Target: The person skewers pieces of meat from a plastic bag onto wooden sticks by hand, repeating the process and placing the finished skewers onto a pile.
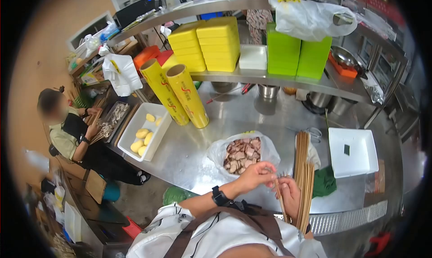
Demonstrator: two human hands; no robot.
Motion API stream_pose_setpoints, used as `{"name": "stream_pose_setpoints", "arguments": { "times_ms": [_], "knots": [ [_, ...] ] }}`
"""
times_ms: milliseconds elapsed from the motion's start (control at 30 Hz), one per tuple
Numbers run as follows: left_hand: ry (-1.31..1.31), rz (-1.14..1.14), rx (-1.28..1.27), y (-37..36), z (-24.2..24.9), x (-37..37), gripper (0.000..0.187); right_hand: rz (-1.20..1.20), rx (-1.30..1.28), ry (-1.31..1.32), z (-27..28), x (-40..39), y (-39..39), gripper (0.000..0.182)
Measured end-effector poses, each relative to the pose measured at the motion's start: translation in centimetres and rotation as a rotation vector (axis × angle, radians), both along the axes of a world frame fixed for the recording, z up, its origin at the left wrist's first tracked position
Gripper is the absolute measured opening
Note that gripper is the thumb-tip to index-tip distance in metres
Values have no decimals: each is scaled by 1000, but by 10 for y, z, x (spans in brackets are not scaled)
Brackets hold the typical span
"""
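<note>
Hands: left (255,177) pinched a stick (280,198) near its tip, right (291,197) curled close, grip unclear | Step: seemingly fingertip work at the tip | Meat (243,154): in bag (218,151) on surface (189,143) | Next move: seemed to need steady fingers

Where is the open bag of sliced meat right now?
In the head view, the bag lies on the steel table, just beyond the left hand, left of the skewers.
</note>
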State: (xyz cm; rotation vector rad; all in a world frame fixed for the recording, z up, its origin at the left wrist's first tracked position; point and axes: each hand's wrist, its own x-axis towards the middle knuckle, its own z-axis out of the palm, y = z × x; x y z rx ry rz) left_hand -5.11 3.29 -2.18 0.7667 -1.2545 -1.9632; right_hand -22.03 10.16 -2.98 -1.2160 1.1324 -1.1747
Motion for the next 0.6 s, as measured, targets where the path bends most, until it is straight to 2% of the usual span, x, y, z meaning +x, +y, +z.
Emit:
{"name": "stream_pose_setpoints", "arguments": {
  "times_ms": [100, 167, 267, 367, 433, 467, 500, 567, 600],
  "knots": [
    [14, 37, 44, 4, -8, -7, 18, 69, 55, -118, -1, -16, 2, 16],
    [-20, 84, -72, 6, -9, -12, 16, 246, 75, 3, -4, -23, 3, 14],
    [-97, 163, -26, 7, -5, -16, 17, 253, 101, -6, -2, -28, 1, 13],
    [-225, 139, -74, -1, -10, -2, 28, 226, 107, -24, -2, -31, -1, 15],
    [-146, 251, -41, -10, -37, 18, 33, 185, 104, -48, -5, -34, 1, 26],
    [-185, 346, -122, -14, -54, 31, 31, 174, 132, -37, -2, -36, 3, 30],
    [-239, 375, -4, -19, -61, 49, 26, 175, 98, 51, 4, -36, 3, 34],
    [-480, 515, -114, -25, -90, 82, 21, 166, 95, 70, -3, -34, 5, 32],
    [-484, 514, -75, -26, -99, 91, 21, 167, 131, 88, -2, -31, 4, 32]
  ]
}}
